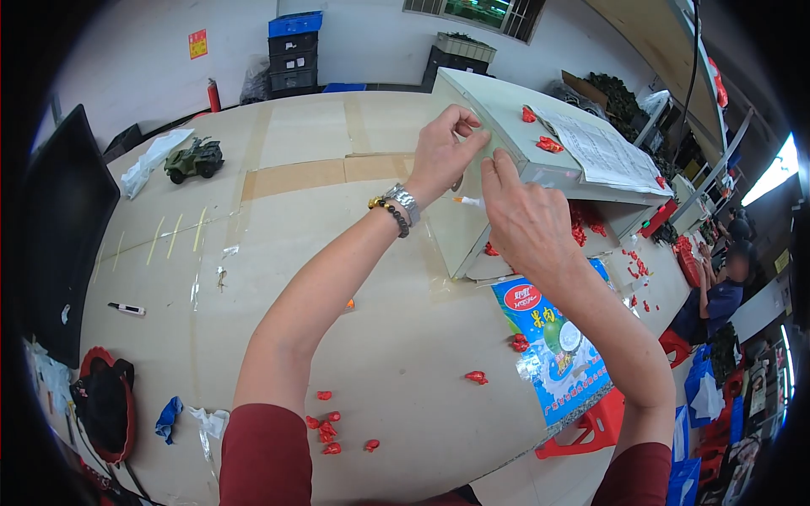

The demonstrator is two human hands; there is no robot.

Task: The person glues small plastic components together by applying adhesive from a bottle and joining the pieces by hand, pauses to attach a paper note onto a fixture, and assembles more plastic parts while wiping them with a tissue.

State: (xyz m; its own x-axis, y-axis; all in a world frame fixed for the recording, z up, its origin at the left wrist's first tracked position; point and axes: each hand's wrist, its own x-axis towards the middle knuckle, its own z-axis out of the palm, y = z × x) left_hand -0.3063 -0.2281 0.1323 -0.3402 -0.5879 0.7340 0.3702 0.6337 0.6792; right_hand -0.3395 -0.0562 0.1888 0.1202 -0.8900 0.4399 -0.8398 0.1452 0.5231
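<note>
My left hand (445, 153), with a watch and beads at the wrist, is raised above the table with its fingers curled and the thumb against the fingertips. Close to its right, my right hand (530, 215) has its fingers pressed together, their tips near the left thumb. Anything between the fingers is too small to make out. Both hands are in front of the left side of a pale green box-like shelf (481, 118). A white-tipped tube (469, 201) shows between the hands. Small red pieces (327, 430) lie on the table (380, 337) near my body.
A blue printed packet (553, 337) lies at the right. Papers (599, 152) rest on the shelf. A toy vehicle (194, 160), a marker (126, 309) and a black screen (63, 236) are at the left. Another person (721, 291) sits at the far right.
</note>
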